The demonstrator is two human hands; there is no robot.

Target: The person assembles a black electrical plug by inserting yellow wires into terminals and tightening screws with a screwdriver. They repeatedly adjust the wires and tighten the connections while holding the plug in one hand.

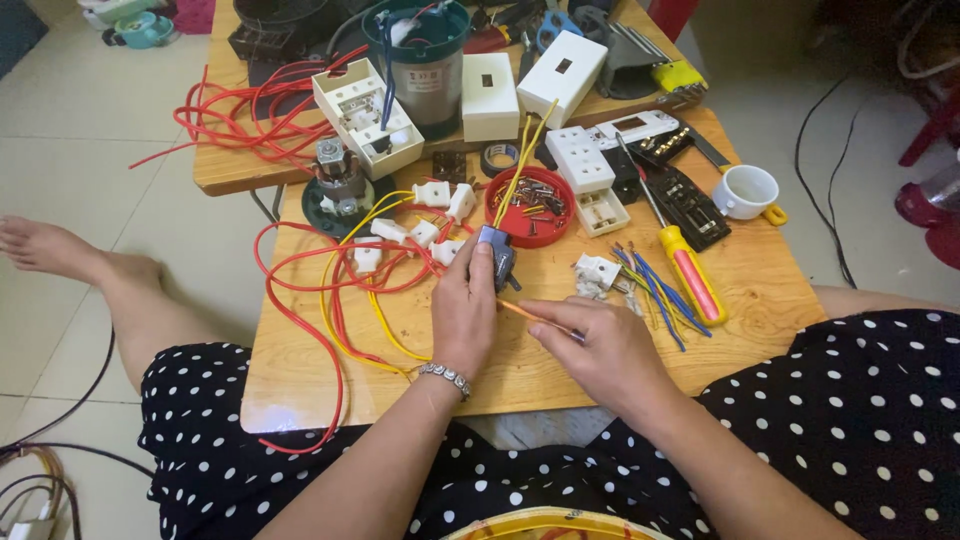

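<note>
Small dark switch block and thin screwdriver, held at table centre

Left hand (463,310) had its fingers closed round the dark switch block (497,252), long axis upright, yellow wires (524,160) running away to the far side; right hand (597,345) pinched a thin orange screwdriver (530,317), lying left-right, tip pointing left toward the block; red dish (531,207) just beyond

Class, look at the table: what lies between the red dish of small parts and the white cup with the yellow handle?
In the head view, between the red dish and white cup lie white socket blocks and a black component.
</note>
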